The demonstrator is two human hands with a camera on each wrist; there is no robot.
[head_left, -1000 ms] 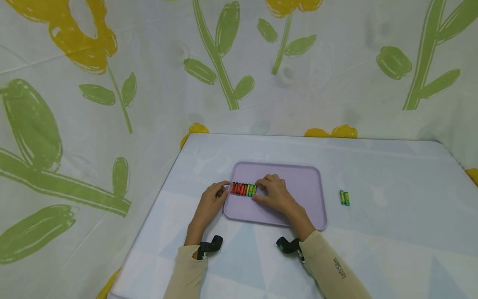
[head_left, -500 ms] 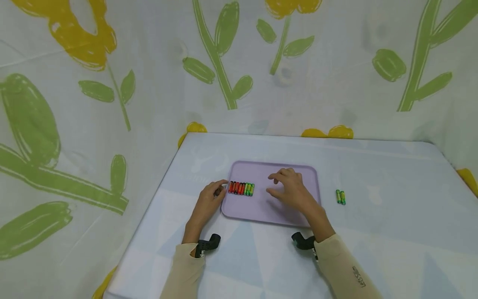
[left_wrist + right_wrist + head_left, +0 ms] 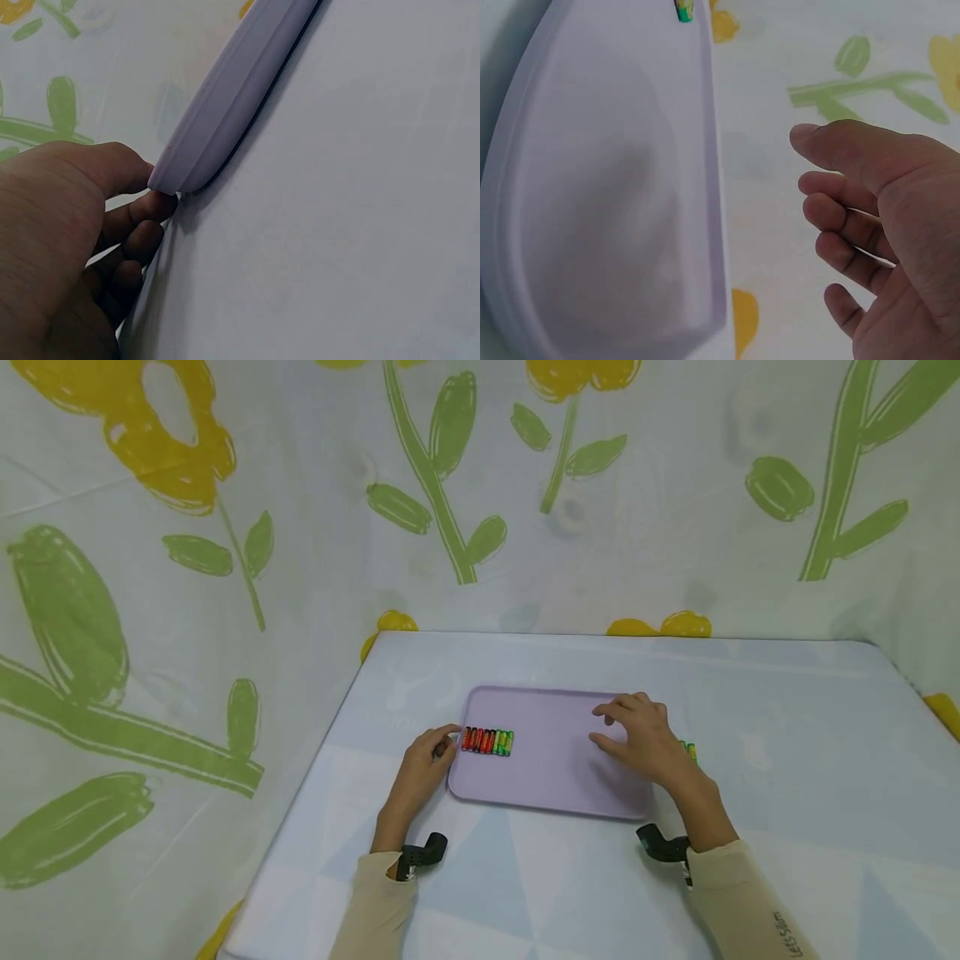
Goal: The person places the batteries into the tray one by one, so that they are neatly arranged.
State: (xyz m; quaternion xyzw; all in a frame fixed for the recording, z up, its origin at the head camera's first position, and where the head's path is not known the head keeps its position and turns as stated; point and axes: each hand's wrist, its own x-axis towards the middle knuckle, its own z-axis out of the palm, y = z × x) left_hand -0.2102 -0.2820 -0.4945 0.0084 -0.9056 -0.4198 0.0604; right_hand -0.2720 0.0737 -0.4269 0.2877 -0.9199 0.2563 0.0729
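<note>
A lilac tray (image 3: 551,777) lies on the table, with a row of red and green batteries (image 3: 487,741) side by side near its left edge. My left hand (image 3: 422,766) pinches the tray's left rim (image 3: 217,112) between thumb and fingers, as the left wrist view shows. Over the tray's right side hovers my right hand (image 3: 641,739), thumb and fingers apart, holding nothing. Just beyond it, two green batteries (image 3: 690,749) on the table are partly hidden by that hand. In the right wrist view one green battery end (image 3: 685,12) shows in the tray.
The table (image 3: 810,760) has a pale cloth with light blue shapes. Behind and to the left, a white curtain (image 3: 315,527) with green leaves and yellow flowers closes off the space. A black wrist camera (image 3: 663,845) sits on each wrist.
My right hand has left the end of the battery row and moved right across the tray, toward the two loose batteries. The left hand and the row stay in place.
</note>
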